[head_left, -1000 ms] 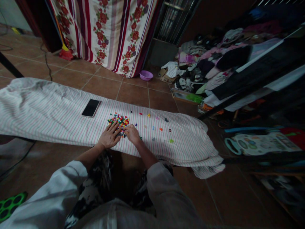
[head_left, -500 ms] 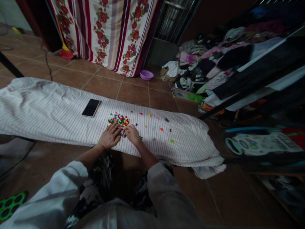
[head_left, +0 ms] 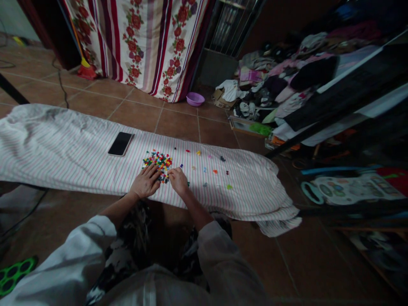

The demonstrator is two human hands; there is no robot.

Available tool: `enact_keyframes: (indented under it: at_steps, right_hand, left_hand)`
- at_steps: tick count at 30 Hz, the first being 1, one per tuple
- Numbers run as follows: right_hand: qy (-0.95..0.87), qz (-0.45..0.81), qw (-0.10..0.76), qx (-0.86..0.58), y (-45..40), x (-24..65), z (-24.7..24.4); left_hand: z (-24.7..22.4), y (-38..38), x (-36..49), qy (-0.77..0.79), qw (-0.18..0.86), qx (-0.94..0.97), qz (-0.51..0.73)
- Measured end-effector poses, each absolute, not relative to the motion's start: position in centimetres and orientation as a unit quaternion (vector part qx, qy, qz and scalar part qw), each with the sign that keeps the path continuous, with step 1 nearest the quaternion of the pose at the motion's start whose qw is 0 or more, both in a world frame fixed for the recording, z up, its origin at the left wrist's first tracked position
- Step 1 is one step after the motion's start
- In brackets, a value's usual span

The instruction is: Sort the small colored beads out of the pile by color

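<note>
A pile of small multicoloured pieces [head_left: 162, 160], too small to name by kind, lies on the striped cloth [head_left: 79, 148]. Flat over the pile's near left side rests my left hand [head_left: 145, 181], its fingers stretched out. At the pile's right edge my right hand [head_left: 179, 180] has thumb and fingers pinched together; whatever may be between the fingertips is too small to make out. Right of the hands, little groups of pieces sorted by colour are spread over the cloth, among them yellow pieces [head_left: 198, 152], orange pieces [head_left: 215, 171] and lime-green pieces [head_left: 229, 187].
A phone [head_left: 120, 143] lies on the cloth left of the pile. Beyond the cloth are a purple basin [head_left: 195, 99] and a floral curtain [head_left: 137, 46]. Heaped clothes [head_left: 274, 80] fill the far right, and a black bar [head_left: 306, 136] slants past the cloth's right end.
My right hand has shifted slightly to the right, away from the pile's edge, still pinched. My left hand stays flat on the pile. The whole view has moved a little.
</note>
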State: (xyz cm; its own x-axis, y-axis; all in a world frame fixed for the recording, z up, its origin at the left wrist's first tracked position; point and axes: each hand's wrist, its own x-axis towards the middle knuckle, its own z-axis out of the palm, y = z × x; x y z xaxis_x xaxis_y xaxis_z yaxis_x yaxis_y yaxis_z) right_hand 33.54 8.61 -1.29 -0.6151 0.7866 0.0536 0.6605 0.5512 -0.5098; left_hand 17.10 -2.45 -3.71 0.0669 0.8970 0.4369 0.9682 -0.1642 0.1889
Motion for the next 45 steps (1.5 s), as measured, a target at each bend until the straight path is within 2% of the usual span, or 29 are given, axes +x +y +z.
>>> enact_keyframes:
  at_steps: [4, 12, 18, 24, 29, 33, 38, 45]
  right_hand:
    - [-0.876, 0.222, 0.106, -0.414, 8.3, 33.8, -0.6]
    - [-0.876, 0.23, 0.104, -0.411, 8.6, 33.8, -0.8]
    - [-0.861, 0.259, 0.154, -0.41, 8.9, 33.7, -1.3]
    - [-0.77, 0.389, 0.236, -0.448, 9.0, 33.4, -2.2]
    - [-0.608, 0.569, 0.308, -0.46, 9.0, 32.9, -2.8]
    - [-0.474, 0.696, 0.326, -0.429, 8.9, 32.9, -2.3]
    - [-0.397, 0.752, 0.323, -0.416, 8.9, 33.3, -1.4]
    - [-0.37, 0.766, 0.324, -0.413, 9.0, 33.7, -1.2]
  left_hand:
    - [-3.7, -2.5, 17.1, -0.643, 0.073, -0.726, -0.233]
    - [-3.8, -2.4, 17.1, -0.645, 0.078, -0.727, -0.224]
    - [-3.7, -2.4, 17.3, -0.648, 0.094, -0.725, -0.215]
    - [-3.7, -2.5, 17.3, -0.647, 0.092, -0.725, -0.219]
    - [-4.0, -2.5, 17.2, -0.646, 0.08, -0.724, -0.229]
    - [-4.1, -2.4, 17.1, -0.641, 0.081, -0.726, -0.234]
    - [-4.1, -2.5, 17.0, -0.641, 0.09, -0.727, -0.227]
    - [-4.2, -2.4, 17.0, -0.641, 0.085, -0.727, -0.232]
